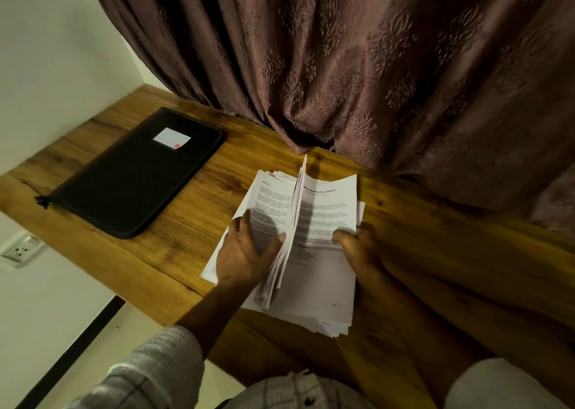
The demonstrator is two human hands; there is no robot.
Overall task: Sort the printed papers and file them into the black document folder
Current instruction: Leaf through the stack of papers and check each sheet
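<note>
Printed papers: a loose stack lying on the wooden table, near the middle of its near edge, opened like a book with a bundle of sheets standing on edge between 2 flat pages.
Left hand: palm down on the left page, fingers spread wide and fairly straight, thumb against the upright bundle.
Right hand: at the right edge of the stack, fingers curled, thumb on top of the right page, pinching the sheets.
Black document folder: closed and flat on the table, far left of the papers and well apart from them, with a white label on its far end.
Curtain: brown, patterned, hanging down onto the far side of the table.
Socket: on the wall at the left, below the table.
Sleeves: pale checked fabric on both arms, at the near edge of the view.
</note>
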